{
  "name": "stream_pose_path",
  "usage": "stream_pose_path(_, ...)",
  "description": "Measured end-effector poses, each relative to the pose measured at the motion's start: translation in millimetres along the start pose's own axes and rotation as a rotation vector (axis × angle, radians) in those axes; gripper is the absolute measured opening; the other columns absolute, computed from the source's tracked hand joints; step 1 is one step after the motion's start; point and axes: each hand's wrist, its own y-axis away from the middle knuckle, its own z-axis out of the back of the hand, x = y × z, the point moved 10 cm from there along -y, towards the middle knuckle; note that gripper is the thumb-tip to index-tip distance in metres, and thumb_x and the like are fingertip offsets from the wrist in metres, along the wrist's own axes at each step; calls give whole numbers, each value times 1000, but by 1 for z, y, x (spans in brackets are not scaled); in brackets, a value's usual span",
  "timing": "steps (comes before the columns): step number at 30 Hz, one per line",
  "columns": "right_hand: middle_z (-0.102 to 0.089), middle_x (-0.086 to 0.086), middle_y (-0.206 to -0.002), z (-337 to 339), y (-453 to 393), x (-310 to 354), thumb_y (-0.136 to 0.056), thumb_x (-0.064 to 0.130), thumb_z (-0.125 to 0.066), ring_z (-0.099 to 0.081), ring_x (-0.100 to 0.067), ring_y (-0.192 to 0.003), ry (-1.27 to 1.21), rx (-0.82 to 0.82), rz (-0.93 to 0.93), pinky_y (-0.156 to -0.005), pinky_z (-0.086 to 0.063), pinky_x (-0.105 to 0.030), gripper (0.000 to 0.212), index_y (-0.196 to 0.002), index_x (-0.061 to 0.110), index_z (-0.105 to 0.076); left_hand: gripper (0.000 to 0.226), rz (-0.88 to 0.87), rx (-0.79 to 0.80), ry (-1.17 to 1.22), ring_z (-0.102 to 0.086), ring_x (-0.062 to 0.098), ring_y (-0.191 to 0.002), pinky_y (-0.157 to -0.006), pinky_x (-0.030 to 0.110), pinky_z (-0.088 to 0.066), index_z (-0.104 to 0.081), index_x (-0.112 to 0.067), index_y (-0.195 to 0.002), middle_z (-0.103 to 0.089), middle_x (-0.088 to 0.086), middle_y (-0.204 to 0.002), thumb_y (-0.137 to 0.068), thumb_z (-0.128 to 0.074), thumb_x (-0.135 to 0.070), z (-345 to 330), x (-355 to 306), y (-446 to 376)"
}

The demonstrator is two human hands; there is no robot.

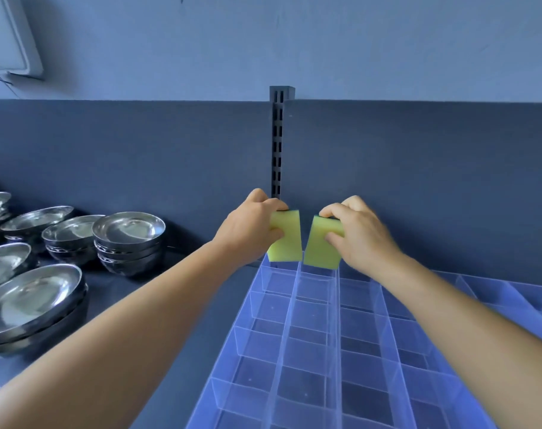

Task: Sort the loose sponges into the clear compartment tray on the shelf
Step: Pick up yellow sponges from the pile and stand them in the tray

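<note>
A clear compartment tray (294, 308) lies on the dark shelf, its grid of cells running from the bottom of the view to the back panel. My left hand (248, 226) grips a yellow-green sponge (286, 243) standing on end at the tray's far-left cell. Beside it, my right hand (356, 233) grips a second yellow-green sponge (321, 249) at the neighbouring far cell. Both sponges are upright with their lower edges at the tray's far rim. Whether they sit inside the cells I cannot tell. A dark green layer shows at each sponge's top edge.
Stacks of steel bowls (128, 239) and shallow steel dishes (31, 301) fill the shelf to the left of the tray. A slotted upright rail (277, 144) runs up the dark back panel (108, 156) just behind my hands.
</note>
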Motion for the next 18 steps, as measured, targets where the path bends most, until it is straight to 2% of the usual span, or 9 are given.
stream_pose_path(8,-46,-1,-115,-11,-6,0,-89,18,-59,-48,-23,-106,31,37,-55,-87,-46,-35,32,-120,24,-58,46,-78,74,-51,-56,27,-94,-77,32,-47,-48,-27,-136,-40,0,-123,-91,-57,-22,-23,12,-14)
stream_pose_path(13,-46,0,-117,-19,-6,1,-90,17,-59,-47,-23,-108,102,33,-74,-82,-43,-31,33,-122,23,-57,45,-124,104,-90,-57,28,-98,-80,34,-49,-47,-25,-137,-40,2,-127,-93,-55,-20,-25,16,-18)
stream_pose_path(18,-49,2,-121,-32,-3,11,-89,14,-60,-42,-23,-110,190,35,-56,-83,-45,-36,35,-123,20,-52,46,-214,120,-189,-48,23,-109,-72,36,-47,-42,-25,-134,-43,2,-120,-90,-56,-17,-42,9,-17)
